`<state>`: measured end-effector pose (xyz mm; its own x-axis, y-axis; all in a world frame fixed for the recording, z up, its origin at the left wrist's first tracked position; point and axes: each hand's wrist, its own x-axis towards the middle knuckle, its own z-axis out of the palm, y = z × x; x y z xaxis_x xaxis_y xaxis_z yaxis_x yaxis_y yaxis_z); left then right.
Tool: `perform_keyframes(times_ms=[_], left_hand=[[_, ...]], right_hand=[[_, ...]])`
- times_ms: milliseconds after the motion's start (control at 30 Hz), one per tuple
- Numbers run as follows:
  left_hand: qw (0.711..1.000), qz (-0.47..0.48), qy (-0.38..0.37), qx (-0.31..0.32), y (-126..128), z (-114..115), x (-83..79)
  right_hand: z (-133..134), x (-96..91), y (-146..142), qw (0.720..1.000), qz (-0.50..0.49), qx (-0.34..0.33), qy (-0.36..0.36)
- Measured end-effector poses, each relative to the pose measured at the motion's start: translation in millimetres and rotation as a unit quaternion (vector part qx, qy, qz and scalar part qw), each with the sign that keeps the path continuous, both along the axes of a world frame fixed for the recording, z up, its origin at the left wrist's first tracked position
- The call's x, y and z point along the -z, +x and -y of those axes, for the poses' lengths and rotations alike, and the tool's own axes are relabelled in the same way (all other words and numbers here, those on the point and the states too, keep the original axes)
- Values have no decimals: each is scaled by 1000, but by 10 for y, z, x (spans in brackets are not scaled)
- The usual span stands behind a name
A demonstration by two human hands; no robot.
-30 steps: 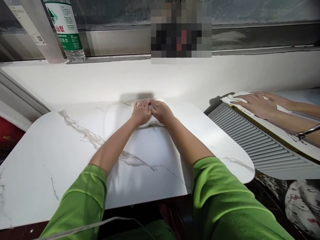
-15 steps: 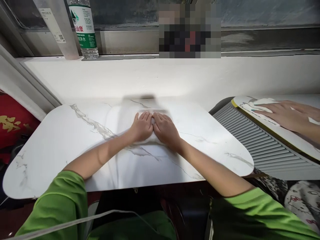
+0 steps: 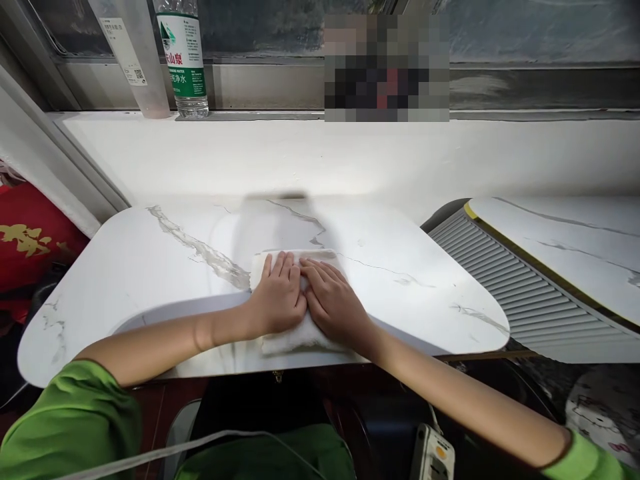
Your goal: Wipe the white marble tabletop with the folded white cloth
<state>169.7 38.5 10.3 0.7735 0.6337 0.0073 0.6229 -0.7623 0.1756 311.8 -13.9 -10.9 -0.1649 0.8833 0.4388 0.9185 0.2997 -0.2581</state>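
Observation:
A folded white cloth lies on the white marble-patterned tabletop, close to its front edge. My left hand rests flat on the cloth, fingers stretched forward. Beside it, my right hand presses on the same cloth with its fingers extended and angled inward. The two hands meet around the thumbs. Both palms are hidden against the cloth, and its back edge shows just past the fingertips.
On the window ledge at the back left stand a water bottle and a tall translucent container. A second marble-patterned table with a ribbed grey side is at right. A power strip hangs below the front edge.
Both hands and the cloth have come back toward me, from the table's middle to near its front edge. The other person's hands and white cloth have left the right-hand table.

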Motion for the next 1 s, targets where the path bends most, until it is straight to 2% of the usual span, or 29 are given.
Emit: perform_keyframes(times_ms=[133,400,467,533,633,767,900,1000], left_hand=[[999,9,4,-34,82,-389,21],[997,35,40,-58,89,-1661,69],[996,43,42,-70,69,-1878,68],[995,47,40,-83,51,-2003,66],[994,47,38,-92,35,-2051,73],[993,34,43,-102,8,-1970,93],[993,24,43,-106,-95,-1759,97],[995,19,41,-84,-233,-1485,89]], right_hand=[[-479,-12,60,1000,-21,-4,-14],[-1760,-51,-32,997,-12,57,-54],[-1981,-61,-69,997,-9,59,-58],[-2124,-54,-89,997,-7,50,-54],[-2203,-7,-85,999,-5,37,-34],[-2132,59,-73,1000,-3,17,-4],[-1895,52,-143,1000,1,-6,-3],[-1584,34,-260,1000,4,-9,-12]])
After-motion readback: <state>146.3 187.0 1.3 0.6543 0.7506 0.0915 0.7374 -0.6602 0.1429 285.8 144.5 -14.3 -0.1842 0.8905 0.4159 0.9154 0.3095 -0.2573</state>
